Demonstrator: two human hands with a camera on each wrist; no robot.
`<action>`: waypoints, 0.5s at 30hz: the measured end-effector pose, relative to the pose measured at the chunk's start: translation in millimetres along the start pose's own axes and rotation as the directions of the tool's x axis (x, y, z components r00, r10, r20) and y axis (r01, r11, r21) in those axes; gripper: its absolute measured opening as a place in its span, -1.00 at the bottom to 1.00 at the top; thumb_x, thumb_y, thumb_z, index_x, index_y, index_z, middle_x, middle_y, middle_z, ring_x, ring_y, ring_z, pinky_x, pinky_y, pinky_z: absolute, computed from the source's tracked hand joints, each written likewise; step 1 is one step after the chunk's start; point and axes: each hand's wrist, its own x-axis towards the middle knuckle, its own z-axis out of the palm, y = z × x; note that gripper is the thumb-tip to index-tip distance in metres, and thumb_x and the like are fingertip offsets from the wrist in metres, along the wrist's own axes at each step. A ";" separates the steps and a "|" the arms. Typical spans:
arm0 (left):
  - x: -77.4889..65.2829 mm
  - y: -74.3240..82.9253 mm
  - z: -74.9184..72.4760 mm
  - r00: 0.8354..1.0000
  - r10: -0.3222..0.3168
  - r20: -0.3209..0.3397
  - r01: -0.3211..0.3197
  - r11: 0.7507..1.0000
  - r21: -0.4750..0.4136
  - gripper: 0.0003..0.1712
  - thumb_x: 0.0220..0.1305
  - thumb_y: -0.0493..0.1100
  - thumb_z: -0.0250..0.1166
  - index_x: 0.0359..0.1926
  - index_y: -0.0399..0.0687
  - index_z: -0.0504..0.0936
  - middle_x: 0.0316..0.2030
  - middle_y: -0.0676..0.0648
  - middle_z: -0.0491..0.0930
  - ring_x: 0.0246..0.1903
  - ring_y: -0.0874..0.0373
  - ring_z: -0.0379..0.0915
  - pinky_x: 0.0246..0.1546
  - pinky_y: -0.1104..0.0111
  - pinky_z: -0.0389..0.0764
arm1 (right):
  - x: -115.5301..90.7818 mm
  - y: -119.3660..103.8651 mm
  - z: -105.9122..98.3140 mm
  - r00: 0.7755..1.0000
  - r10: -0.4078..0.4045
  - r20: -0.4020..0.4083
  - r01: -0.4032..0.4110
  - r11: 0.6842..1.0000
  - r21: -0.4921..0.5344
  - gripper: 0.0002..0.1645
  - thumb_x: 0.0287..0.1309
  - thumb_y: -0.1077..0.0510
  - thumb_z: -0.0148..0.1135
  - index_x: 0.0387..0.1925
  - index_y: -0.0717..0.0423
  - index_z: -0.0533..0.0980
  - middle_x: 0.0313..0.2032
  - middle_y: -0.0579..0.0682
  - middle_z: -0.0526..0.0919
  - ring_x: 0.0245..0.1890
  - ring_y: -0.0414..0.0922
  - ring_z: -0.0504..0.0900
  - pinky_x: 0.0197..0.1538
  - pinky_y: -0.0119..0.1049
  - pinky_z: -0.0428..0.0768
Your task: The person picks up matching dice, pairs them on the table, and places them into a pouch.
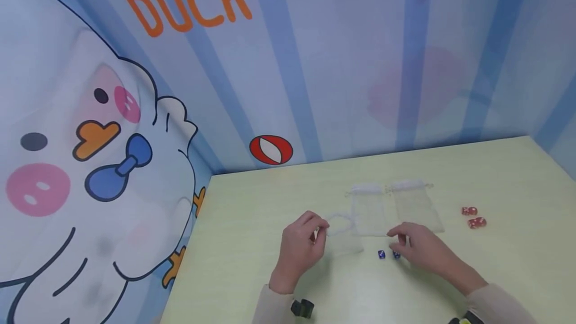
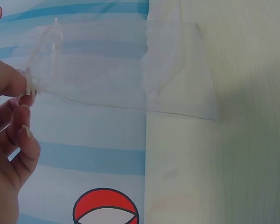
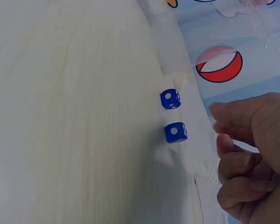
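My left hand (image 1: 302, 241) pinches the corner of a sheer white drawstring pouch (image 2: 107, 70) by its gathered mouth. The pouch hangs out to the right, its cord loop raised, its lower end over the table. Two blue dice with white pips lie side by side, one die (image 3: 171, 99) just beyond the other die (image 3: 176, 132). Near them hovers my right hand (image 1: 418, 244), fingers bent and thumb apart from the index finger, with nothing between them. In the right wrist view its fingertips (image 3: 218, 110) are beside the dice.
Two more sheer pouches lie flat behind the dice, a left pouch (image 1: 366, 214) and a right pouch (image 1: 416, 209). Several red dice (image 1: 477, 222) sit farther right on the pale table (image 1: 517, 179). A printed cloth backdrop (image 1: 342, 64) rises along the table's back edge.
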 end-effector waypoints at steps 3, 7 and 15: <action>-0.9 0.0 -0.6 1.000 0.005 0.004 -0.005 1.000 -0.005 -0.87 0.09 -0.27 0.16 -0.46 0.01 0.63 -0.47 0.16 0.47 -0.64 0.44 0.23 -0.60 0.66 0.30 | -3.2 6.2 0.5 0.995 0.045 0.094 -0.045 0.999 -0.002 -0.68 -0.04 0.12 0.31 -0.20 0.17 0.57 -0.59 -0.21 0.39 -0.63 -0.29 0.31 -0.53 -0.39 0.34; -0.7 0.5 -1.7 1.000 -0.009 0.016 0.009 1.000 -0.010 -0.86 0.12 -0.26 0.15 -0.43 0.00 0.63 -0.45 0.16 0.48 -0.63 0.44 0.24 -0.59 0.66 0.31 | -4.1 10.5 5.2 0.990 0.037 0.133 -0.040 0.999 0.021 -0.74 -0.09 0.17 0.32 -0.27 0.14 0.58 -0.58 -0.21 0.42 -0.59 -0.28 0.36 -0.48 -0.40 0.39; -4.1 -0.1 -2.9 1.000 -0.021 0.019 0.021 1.000 -0.008 -0.86 0.10 -0.27 0.16 -0.44 0.00 0.64 -0.46 0.16 0.48 -0.63 0.44 0.25 -0.59 0.66 0.32 | -4.4 14.6 13.6 0.991 0.050 0.122 -0.050 0.999 -0.007 -0.87 -0.10 0.20 0.32 -0.41 -0.01 0.57 -0.59 -0.22 0.41 -0.56 -0.27 0.38 -0.42 -0.37 0.41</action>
